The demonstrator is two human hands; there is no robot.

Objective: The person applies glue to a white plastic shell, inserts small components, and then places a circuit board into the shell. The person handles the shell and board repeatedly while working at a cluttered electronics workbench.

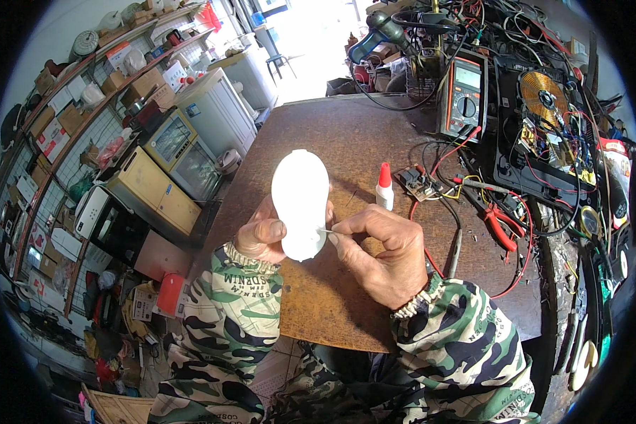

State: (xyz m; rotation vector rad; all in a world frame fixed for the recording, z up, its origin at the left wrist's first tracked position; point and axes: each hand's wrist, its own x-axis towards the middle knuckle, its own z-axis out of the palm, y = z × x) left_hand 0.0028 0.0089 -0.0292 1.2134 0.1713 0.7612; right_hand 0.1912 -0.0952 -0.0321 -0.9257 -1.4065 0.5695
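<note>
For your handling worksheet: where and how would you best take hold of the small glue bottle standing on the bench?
Grip the small glue bottle around its white body, below the red cap, probably coming from the side. It stands upright, and its tapered cap would likely slip from the fingers.

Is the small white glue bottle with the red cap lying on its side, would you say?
No, the small white glue bottle with the red cap stands upright on the brown wooden table.

A brown wooden table fills the frame centre. On it lie a small glue bottle, a circuit board, red pliers and a multimeter at upper right.
</note>
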